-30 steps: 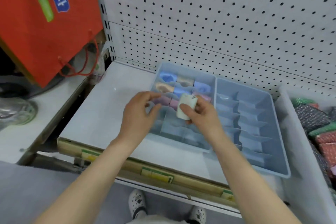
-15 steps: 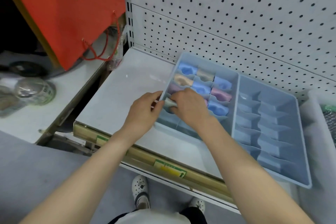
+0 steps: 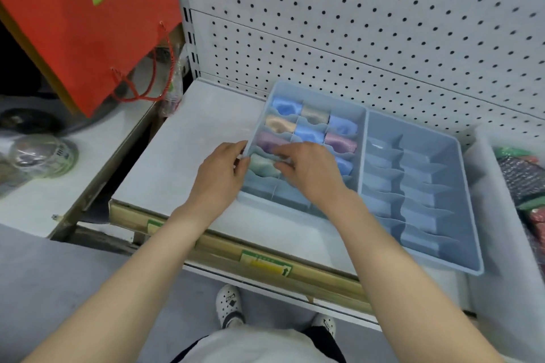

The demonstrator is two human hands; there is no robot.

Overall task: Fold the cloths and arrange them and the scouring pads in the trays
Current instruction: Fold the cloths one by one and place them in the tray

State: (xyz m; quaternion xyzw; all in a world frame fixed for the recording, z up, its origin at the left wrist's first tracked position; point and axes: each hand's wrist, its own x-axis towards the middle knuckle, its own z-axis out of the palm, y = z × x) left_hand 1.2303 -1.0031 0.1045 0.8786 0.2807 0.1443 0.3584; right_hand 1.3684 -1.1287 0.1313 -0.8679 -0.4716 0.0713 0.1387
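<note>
Two pale blue divided trays stand side by side on the white shelf. The left tray (image 3: 317, 91) holds several rolled cloths in blue, tan and purple in its back rows. A pale green folded cloth (image 3: 263, 164) lies in a left-column compartment. My right hand (image 3: 306, 169) rests over the tray's middle with fingertips touching that cloth. My left hand (image 3: 221, 174) pinches the tray's left wall next to it. The right tray (image 3: 463, 262) has only bare compartments.
A white bin (image 3: 483, 186) at the right holds scouring pads (image 3: 522, 177) in green, grey and red. A red paper bag (image 3: 88, 23) hangs at the upper left above a side counter with a round lidded container (image 3: 44, 156). Pegboard backs the shelf.
The pale cloth that my right hand held above the tray now lies in a left-column compartment. My right hand has lowered onto it, and my left hand has moved to the tray's wall.
</note>
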